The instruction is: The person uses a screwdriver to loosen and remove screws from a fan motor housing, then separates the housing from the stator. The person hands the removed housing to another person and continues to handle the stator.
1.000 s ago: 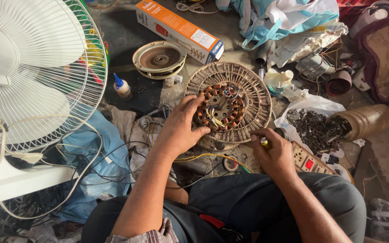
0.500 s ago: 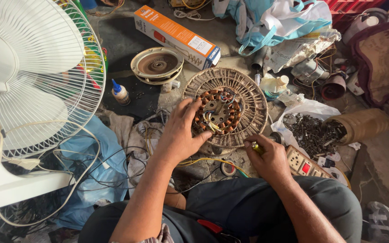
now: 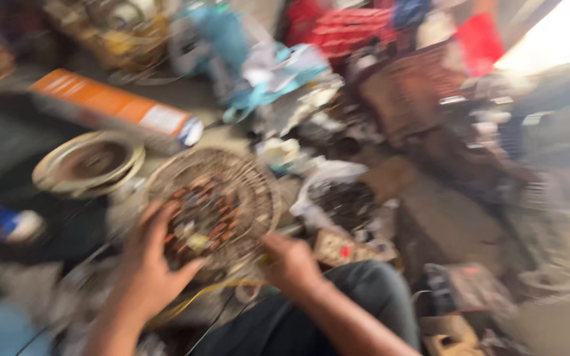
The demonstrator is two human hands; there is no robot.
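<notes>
The view is heavily blurred. A round wire grille disc with copper-coloured coils in its middle [image 3: 212, 211] lies on the floor in front of my knees. My left hand [image 3: 156, 257] lies on its near left side, fingers spread over the coils and holding it. My right hand [image 3: 291, 264] is curled at the disc's near right edge, closed around a thin tool that the blur mostly hides. Yellow wire [image 3: 192, 300] runs under both hands.
Behind the disc lie a long orange and white box [image 3: 113, 109] and a round metal cover [image 3: 87, 161]. A white bag of dark small parts [image 3: 338, 191] and a switch strip [image 3: 341, 250] sit to the right. Clutter, cloth and a red crate [image 3: 357, 33] fill the back.
The camera has swung to the right and the picture has blurred, so the white fan has nearly left the view. Both hands stay on the coil disc in much the same places.
</notes>
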